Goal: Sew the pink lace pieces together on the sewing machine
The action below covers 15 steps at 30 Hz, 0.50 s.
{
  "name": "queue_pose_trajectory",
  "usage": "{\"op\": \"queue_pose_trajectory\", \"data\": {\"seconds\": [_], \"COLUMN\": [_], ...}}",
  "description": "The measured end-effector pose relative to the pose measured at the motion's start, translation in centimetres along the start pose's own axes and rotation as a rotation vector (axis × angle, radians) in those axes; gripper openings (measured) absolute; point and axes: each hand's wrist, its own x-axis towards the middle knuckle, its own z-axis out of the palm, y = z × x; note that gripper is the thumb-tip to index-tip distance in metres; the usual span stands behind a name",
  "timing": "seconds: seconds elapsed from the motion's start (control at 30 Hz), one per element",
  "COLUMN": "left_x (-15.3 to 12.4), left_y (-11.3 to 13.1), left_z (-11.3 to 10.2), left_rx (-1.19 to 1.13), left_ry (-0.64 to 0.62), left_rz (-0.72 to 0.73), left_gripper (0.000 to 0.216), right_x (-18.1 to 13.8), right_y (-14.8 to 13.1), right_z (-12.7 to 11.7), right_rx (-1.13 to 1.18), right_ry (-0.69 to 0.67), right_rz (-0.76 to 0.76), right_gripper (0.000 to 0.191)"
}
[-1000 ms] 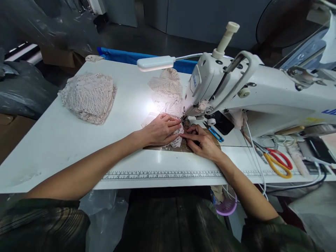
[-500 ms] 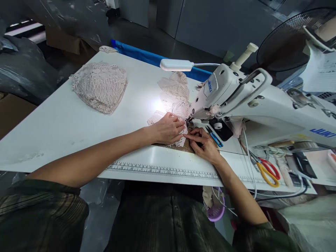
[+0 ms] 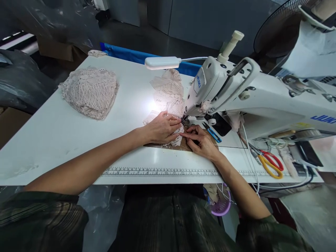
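Observation:
A pale pink lace piece [image 3: 168,91] runs across the sewing table toward the needle area of a white sewing machine [image 3: 210,84]. My left hand [image 3: 163,128] lies over the near part of the lace, fingers stretched out and pressing it down by the presser foot. From the other side, my right hand [image 3: 201,141] reaches in; its index finger points out and touches the lace edge, while the other fingers are bent and apart. Under both hands is a brown board [image 3: 181,147]. The needle tip is too small to make out.
A lace pile [image 3: 90,92] sits on the table's left. Blue thread snips [image 3: 212,132] and a dark phone [image 3: 222,124] lie right of my right hand. Further right are orange-and-red-handled scissors [image 3: 271,164]. A lamp [image 3: 162,63] hangs above; a ruler strip [image 3: 157,172] lines the front edge.
The camera view has shifted a little, so the table and machine sit further left in it. Both hands keep nearly the same pose on the lace.

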Motion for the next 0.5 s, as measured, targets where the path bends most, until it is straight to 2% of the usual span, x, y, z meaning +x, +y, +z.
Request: {"op": "queue_pose_trajectory", "data": {"seconds": [0.23,0.5], "left_x": [-0.01,0.4], "left_y": [0.35,0.42], "left_z": [-0.01,-0.16], "left_rx": [0.054,0.053], "left_ry": [0.024,0.091], "left_rz": [0.0,0.104], "left_gripper": [0.042,0.03], "right_x": [-0.09,-0.04], "right_y": [0.09,0.14], "right_z": [-0.26,-0.58], "right_rx": [0.041,0.009], "right_ry": [-0.02,-0.034], "right_rz": [-0.044,-0.077], "right_gripper": [0.036,0.033]}}
